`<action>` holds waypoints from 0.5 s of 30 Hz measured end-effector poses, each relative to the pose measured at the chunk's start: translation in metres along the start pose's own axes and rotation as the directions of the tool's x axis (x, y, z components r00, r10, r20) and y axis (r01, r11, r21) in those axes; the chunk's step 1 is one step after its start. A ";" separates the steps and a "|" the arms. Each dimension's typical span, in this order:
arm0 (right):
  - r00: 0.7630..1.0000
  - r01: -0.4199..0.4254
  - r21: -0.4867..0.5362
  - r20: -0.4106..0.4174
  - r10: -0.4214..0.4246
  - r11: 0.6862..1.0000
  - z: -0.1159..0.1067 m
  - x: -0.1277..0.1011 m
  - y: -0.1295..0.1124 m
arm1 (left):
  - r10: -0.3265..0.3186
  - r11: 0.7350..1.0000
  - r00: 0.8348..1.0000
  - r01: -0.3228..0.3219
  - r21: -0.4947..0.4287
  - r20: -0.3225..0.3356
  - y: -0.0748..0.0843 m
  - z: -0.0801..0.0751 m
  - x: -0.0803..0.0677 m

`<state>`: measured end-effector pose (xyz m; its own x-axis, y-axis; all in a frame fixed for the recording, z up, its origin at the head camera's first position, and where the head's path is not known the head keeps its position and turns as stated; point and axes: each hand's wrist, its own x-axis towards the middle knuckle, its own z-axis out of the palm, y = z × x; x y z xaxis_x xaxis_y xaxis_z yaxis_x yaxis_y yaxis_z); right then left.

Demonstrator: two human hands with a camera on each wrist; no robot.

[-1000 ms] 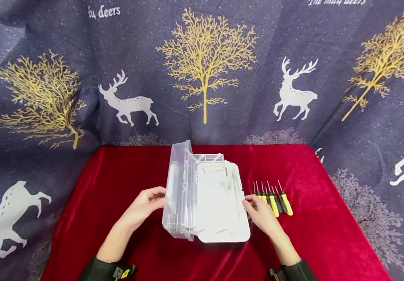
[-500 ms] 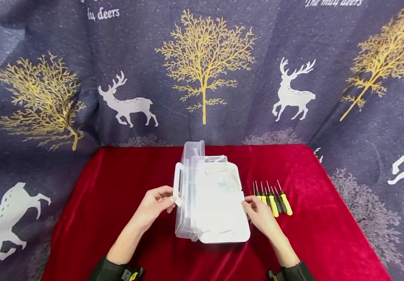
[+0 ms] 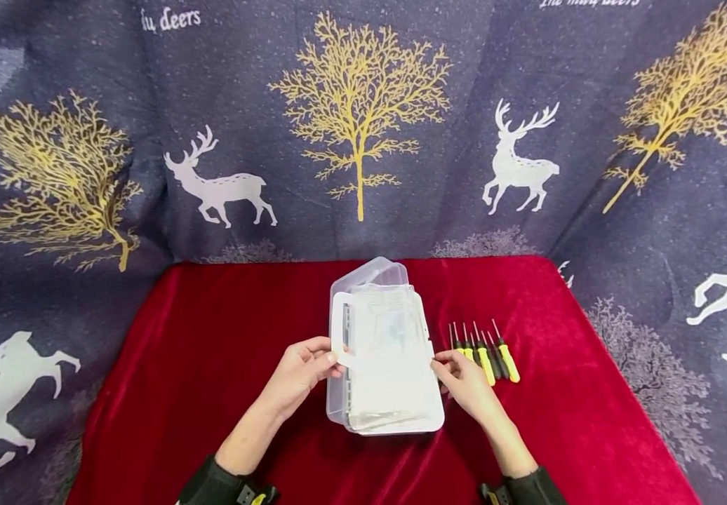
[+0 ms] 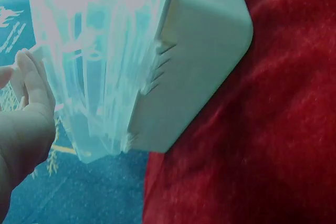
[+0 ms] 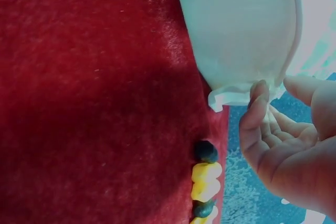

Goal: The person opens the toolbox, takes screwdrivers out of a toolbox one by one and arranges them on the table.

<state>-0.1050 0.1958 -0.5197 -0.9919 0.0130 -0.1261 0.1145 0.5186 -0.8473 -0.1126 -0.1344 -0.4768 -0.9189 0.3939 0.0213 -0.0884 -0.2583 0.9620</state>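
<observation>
Your left hand (image 3: 303,372) is at the left edge of the clear plastic box (image 3: 384,358), thumb and fingertips pinching the white handle (image 3: 340,330) that runs along the lid's (image 3: 376,277) free edge. In the left wrist view your fingers (image 4: 32,80) lie straight up against the see-through lid wall, so the hold is light, at the tips only.

Your right hand (image 3: 464,382) is on the opposite side, fingers loosely bent, tips touching the box's right rim near its middle. In the right wrist view one fingertip (image 5: 257,95) sits right at a small white tab (image 5: 226,99) sticking out of the box's white base; whether you pinch that tab or only rest against it, I cannot tell.

The box stands in the middle of the red velvet cloth (image 3: 212,337), long side running away from you. The lid is down over the white base, its far end a little higher than the near end. Through the clear top you can make out pale shapes, perhaps an inner tray, too faint to name.

Just to the right of your right hand lies a row of small screwdrivers (image 3: 483,347), yellow and black handles toward you, metal tips pointing away, side by side, outside the box. Behind the table hangs a dark blue curtain (image 3: 363,126) with gold trees and white deer.
</observation>
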 end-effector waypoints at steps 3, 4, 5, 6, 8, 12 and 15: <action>1.000 0.001 0.020 0.008 -0.001 1.000 -0.003 0.000 0.003 | -0.021 1.000 1.000 0.021 -0.005 -0.008 -0.003 0.008 0.003; 1.000 0.006 0.029 0.011 -0.006 1.000 -0.004 0.000 0.004 | -0.031 1.000 0.999 0.031 -0.001 -0.017 -0.003 0.011 0.004; 1.000 0.011 0.036 0.013 -0.012 0.999 -0.004 0.001 0.005 | -0.036 0.999 0.999 0.036 0.002 -0.020 -0.003 0.013 0.006; 1.000 0.018 0.039 0.013 -0.019 0.999 -0.005 0.002 0.005 | -0.043 0.999 0.999 0.043 0.012 -0.025 -0.003 0.016 0.007; 0.999 0.039 0.049 0.012 -0.040 0.998 -0.007 0.003 0.006 | -0.063 0.997 0.997 0.065 0.041 -0.042 -0.002 0.021 0.010; 0.997 0.073 0.040 0.000 -0.073 0.997 -0.009 0.005 0.007 | -0.113 0.989 0.991 0.119 0.092 -0.067 0.001 0.034 0.016; 0.992 0.124 -0.058 -0.008 -0.125 0.991 -0.009 0.006 0.010 | -0.142 0.982 0.986 0.151 0.112 -0.081 0.003 0.043 0.018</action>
<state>-0.1102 0.2090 -0.5246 -0.9989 -0.0451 -0.0156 -0.0126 0.5649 -0.8250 -0.1133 -0.0899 -0.4622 -0.9252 0.3535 -0.1381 -0.1827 -0.0959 0.9785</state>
